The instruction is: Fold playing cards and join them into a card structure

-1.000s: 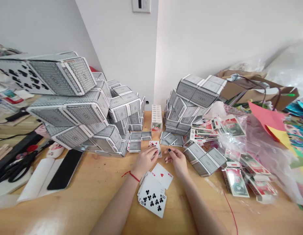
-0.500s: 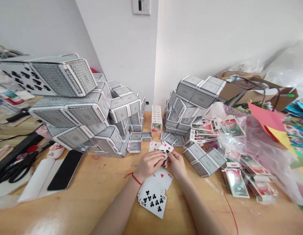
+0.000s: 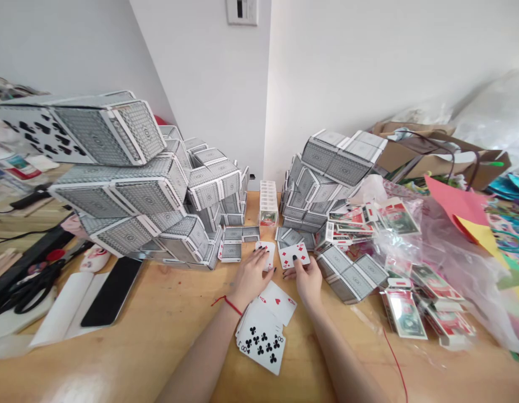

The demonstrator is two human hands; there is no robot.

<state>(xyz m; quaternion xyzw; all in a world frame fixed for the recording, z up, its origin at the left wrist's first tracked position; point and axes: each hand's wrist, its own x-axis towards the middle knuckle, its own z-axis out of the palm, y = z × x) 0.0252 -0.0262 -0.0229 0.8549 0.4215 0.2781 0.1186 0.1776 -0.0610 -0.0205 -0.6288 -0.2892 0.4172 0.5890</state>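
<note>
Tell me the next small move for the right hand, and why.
Probably slide the diamond card left toward the other card: the right hand holds it by its near edge, and the left hand rests on that neighbour, just across a narrow gap.

This looks like an indoor craft corner, though whether it belongs to a home or a studio cannot be told. A wooden table (image 3: 167, 319) stands against plain pale walls (image 3: 389, 61) with a small fitting (image 3: 242, 12) high up. Stacked blocks made of playing cards (image 3: 148, 190) crowd its surface, alongside black scissors (image 3: 38, 288), coloured paper (image 3: 454, 196), opened card boxes (image 3: 404, 313), crumpled clear plastic (image 3: 446, 252) and a brown carton (image 3: 435, 146) of odds and ends.
</note>
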